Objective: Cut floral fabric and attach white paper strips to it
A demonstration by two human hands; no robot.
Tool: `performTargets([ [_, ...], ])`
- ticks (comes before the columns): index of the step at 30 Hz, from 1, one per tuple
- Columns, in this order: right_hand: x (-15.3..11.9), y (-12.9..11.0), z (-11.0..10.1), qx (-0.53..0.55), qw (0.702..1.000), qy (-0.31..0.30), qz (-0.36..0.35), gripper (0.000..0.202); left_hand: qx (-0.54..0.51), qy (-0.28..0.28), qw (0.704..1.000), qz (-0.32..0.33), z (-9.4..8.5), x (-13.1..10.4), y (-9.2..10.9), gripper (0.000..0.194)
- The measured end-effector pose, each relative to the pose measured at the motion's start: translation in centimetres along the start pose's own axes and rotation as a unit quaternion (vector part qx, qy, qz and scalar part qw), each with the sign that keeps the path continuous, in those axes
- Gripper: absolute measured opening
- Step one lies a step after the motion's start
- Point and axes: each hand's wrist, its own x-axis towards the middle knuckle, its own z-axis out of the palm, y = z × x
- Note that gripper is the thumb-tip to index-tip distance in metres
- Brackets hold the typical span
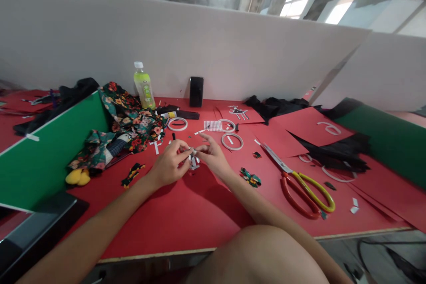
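Knee (pixel 262 255), left hand (pixel 170 162), right hand (pixel 211 155), piece (pixel 194 161) between, axis unclear

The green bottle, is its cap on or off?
On: a white cap sits on top of the bottle.

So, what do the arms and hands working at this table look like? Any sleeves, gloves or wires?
They're a person's, not a machine's. The ungloved left hand and ungloved right hand have ordinary, uncovered fingers. The slim, bare left forearm and right forearm show no sleeves, watches, bracelets or cables.
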Motion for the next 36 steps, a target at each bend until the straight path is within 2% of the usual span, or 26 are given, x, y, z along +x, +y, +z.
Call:
performTargets([
  [10,0.3,0.2,-0.2,-0.025,1.000,-0.003,0.000,0.066,-0.005,-0.001,0.999,-0.035,0.3,-0.1,0.2,0.027],
  [23,0.4,0.6,-0.2,-0.020,1.000,-0.016,-0.012,0.060,-0.002,0.008,0.999,-0.033,0.5,0.0,-0.2,0.020],
  [32,0.2,0.9,-0.2,-0.151,0.983,-0.031,-0.098,0.062,-0.007,0.002,0.999,-0.038,0.4,0.0,-0.4,0.016],
  [36,0.1,0.9,-0.1,-0.187,0.975,-0.046,-0.112,0.063,-0.013,-0.002,0.999,-0.036,0.4,0.0,-0.6,0.015],
])
